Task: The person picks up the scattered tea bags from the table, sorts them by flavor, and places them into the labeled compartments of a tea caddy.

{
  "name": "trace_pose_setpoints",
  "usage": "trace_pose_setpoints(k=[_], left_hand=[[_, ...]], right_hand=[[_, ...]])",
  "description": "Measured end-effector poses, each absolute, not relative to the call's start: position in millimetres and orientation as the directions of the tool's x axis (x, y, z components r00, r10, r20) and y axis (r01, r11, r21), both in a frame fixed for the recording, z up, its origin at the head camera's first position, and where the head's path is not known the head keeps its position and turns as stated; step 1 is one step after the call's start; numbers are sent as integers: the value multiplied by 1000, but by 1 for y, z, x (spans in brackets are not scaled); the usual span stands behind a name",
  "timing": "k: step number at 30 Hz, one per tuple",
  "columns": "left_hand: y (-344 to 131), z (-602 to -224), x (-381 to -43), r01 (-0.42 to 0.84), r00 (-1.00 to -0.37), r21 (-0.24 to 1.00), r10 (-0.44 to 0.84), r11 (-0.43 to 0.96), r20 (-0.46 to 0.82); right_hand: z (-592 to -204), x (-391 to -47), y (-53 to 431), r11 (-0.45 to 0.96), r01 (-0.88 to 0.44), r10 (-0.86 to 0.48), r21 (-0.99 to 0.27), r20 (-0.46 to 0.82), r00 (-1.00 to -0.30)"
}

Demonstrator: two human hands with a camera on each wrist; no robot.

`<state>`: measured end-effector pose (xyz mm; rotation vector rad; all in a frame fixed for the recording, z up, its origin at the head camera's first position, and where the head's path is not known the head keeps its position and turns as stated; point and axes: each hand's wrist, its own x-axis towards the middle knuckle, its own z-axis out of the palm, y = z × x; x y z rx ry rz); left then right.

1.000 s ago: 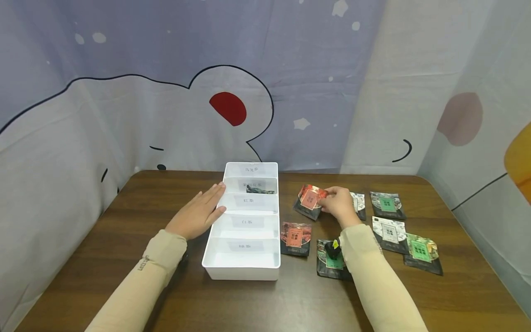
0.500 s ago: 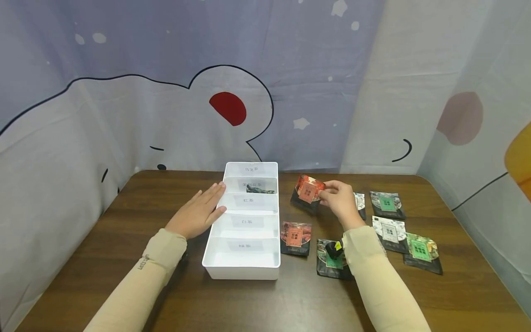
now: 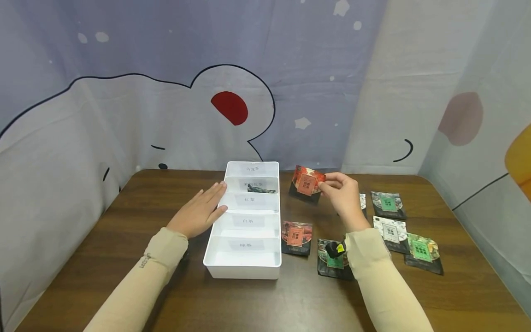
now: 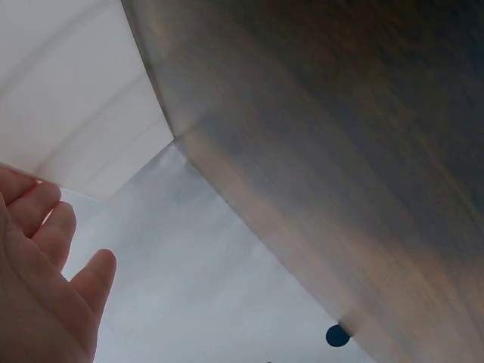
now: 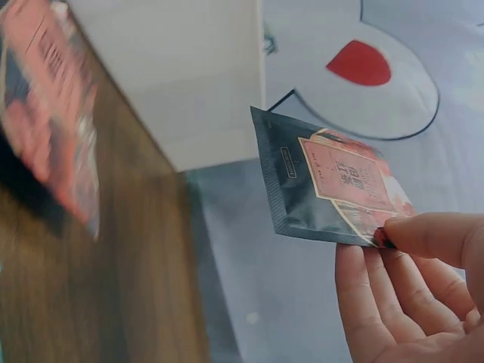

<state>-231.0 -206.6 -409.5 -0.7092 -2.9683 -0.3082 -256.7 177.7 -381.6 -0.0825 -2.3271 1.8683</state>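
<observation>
My right hand (image 3: 344, 196) pinches a red and black tea sachet (image 3: 306, 184) by its right edge, between thumb and fingers. In the right wrist view the sachet (image 5: 333, 181) is raised off the table and tilted. Left of it stands a long white box (image 3: 244, 273) with labelled compartments in a row. One dark green packet (image 3: 260, 189) lies in the second compartment from the back. My left hand (image 3: 198, 213) rests its straight fingers against the box's left side; the left wrist view shows these fingers (image 4: 57, 227) beside the white wall.
Right of the box lies another red sachet (image 3: 296, 237). Further right are a green sachet (image 3: 333, 262) partly under my wrist, a white one (image 3: 390, 233) and two more green ones (image 3: 387, 203). My hand partly hides another white sachet (image 3: 363, 203). A printed curtain (image 3: 307, 92) hangs behind the table.
My right hand has raised the red sachet, moving it away from me and slightly left. My left hand has stayed against the box.
</observation>
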Motion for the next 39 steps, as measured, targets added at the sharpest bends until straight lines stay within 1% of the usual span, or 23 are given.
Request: trace_pose_setpoints(k=[6,12,25,29,36,39], left_hand=[[-206,-409,-231,455,-890,175,441,873,113],[-206,-408,-229,453,-891,177,438,874,115],[-205,-408,-230,446,-895,168,432,879,111],[-205,-409,-230,447,-894,169,433,878,114],[-205,-411,-231,443,-896,179,429,879,111],[-205,-411,-231,439,-898,186,426,879,108]], right_hand=[[-370,-246,165,168,-147,116,-975,168,-979],[-365,-239,148,103,-188,72,-977,196,-978],[-370,-230,111,44,-316,-43,-948,314,-948],[-375,-230,103,79,-359,-57,-930,355,-933],[-388,-230,96,249,-420,-107,-873,406,-907],[-392,-228,96,299,-441,-130,-846,422,-897]])
